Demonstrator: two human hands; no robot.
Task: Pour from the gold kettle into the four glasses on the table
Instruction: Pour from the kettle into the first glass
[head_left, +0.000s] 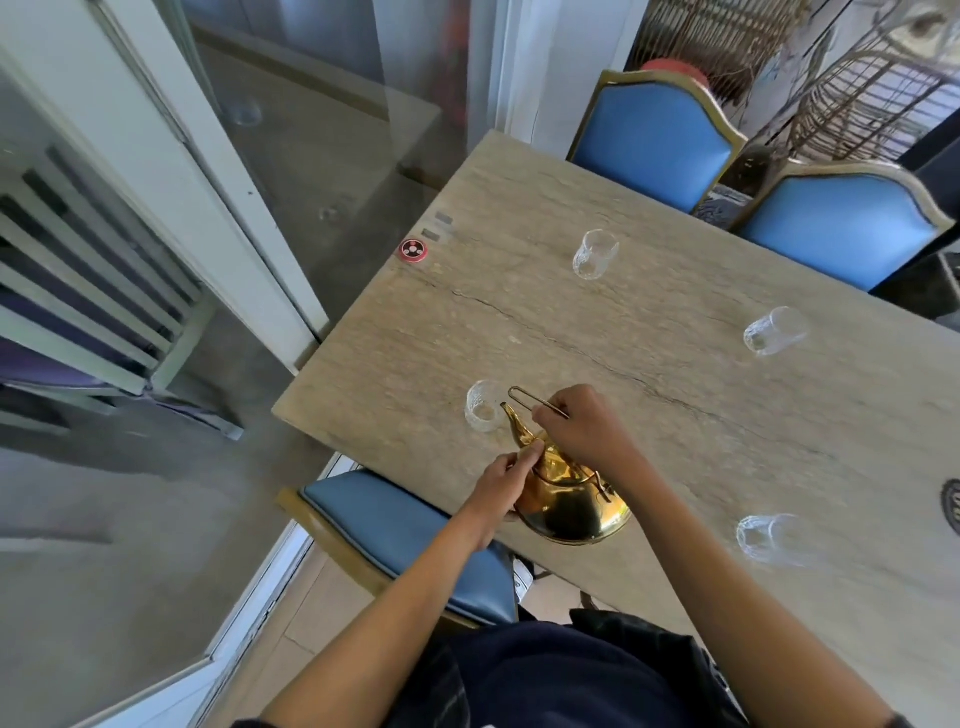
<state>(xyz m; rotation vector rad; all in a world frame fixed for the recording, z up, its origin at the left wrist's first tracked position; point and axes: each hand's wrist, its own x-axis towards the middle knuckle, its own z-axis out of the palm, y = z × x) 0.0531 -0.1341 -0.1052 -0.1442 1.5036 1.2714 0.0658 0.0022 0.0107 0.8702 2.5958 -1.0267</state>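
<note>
Kettle tipped at the near-left glass, both hands on it.

My right hand is closed on the wire handle of the gold kettle; my left hand pinches at its lid and neck. Its long axis runs from the body near me up-left to the spout, whose tip sits just beside the rim of the nearest glass at the table edge. Three glasses lie well apart, rightward.
</note>
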